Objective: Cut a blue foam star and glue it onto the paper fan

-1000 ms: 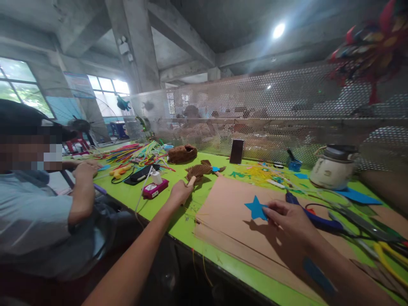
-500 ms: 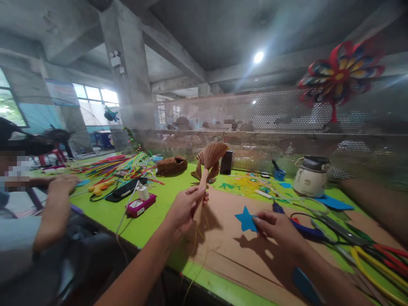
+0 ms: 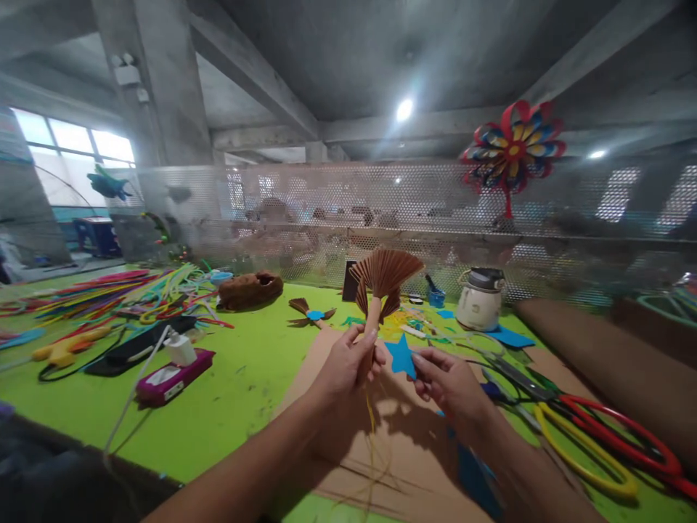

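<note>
My left hand is closed round the stem of a brown pleated paper fan and holds it upright above the brown cardboard sheet. Thin yellowish strands hang from the stem below my fingers. My right hand pinches a small blue paper star and holds it just right of the fan's stem, close to my left fingers.
On the green table lie coloured strips, a pink device with a white charger, a second small brown fan, a white kettle, scissors and red and yellow hoops. A mesh screen with a pinwheel closes the far side.
My left hand picked the fan off the table and raised it upright. My right hand lifted the blue star off the cardboard and brought it beside the stem. The view swung right.
</note>
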{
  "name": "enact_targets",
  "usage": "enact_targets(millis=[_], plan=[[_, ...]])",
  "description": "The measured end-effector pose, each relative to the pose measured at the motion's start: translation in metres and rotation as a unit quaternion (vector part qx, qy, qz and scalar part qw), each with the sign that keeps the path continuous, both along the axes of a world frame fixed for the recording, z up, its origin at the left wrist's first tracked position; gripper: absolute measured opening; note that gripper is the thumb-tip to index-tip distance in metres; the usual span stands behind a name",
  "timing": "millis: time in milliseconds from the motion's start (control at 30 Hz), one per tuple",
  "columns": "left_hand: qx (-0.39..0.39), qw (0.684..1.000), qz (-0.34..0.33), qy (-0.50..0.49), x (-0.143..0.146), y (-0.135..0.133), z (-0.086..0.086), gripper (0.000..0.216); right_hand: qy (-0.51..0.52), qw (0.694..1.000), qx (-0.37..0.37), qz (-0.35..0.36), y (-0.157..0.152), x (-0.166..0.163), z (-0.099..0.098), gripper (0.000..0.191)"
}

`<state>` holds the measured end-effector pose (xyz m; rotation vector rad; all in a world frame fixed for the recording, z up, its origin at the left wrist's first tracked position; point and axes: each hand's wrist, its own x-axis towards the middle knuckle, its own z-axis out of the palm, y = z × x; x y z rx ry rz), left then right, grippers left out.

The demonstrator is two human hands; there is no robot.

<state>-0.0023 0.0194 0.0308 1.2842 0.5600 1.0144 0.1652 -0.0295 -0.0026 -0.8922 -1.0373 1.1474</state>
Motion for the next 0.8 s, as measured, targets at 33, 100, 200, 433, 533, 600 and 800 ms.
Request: enact_targets(millis=[33, 100, 200, 433, 533, 600, 800], plan=[[-0.005, 1.0, 0.003, -0.004, 0.002, 0.002, -0.004, 0.027, -0.003, 1.0, -0.003, 0.003, -0.001, 0.0, 0.0, 0.029], [-0.017, 1.0, 0.007, -0.01, 0.005, 0.003, -0.01, 0.026, -0.016, 1.0, -0.007, 0.009, -0.002, -0.002, 0.002, 0.028], [-0.059, 0.998, -0.006, -0.026, 0.007, 0.0, -0.017, 0.025, -0.051, 0.999, -0.014, 0.015, -0.005, -0.006, 0.004, 0.028], [-0.153, 0.986, -0.023, -0.059, 0.002, 0.004, -0.021, 0.029, -0.16, 0.984, -0.075, 0.039, -0.009, -0.015, 0.005, 0.028], [-0.118, 0.992, 0.053, -0.005, -0.006, 0.016, -0.022, 0.023, -0.177, 0.978, -0.101, 0.033, -0.008, -0.015, -0.001, 0.025], [-0.125, 0.99, 0.066, -0.008, -0.011, 0.023, -0.022, 0.022, -0.175, 0.979, -0.104, -0.001, -0.006, -0.013, -0.004, 0.024], [-0.118, 0.993, 0.01, 0.0, -0.01, 0.017, -0.014, 0.024, -0.132, 0.981, -0.082, -0.115, 0.001, -0.003, -0.007, 0.025]])
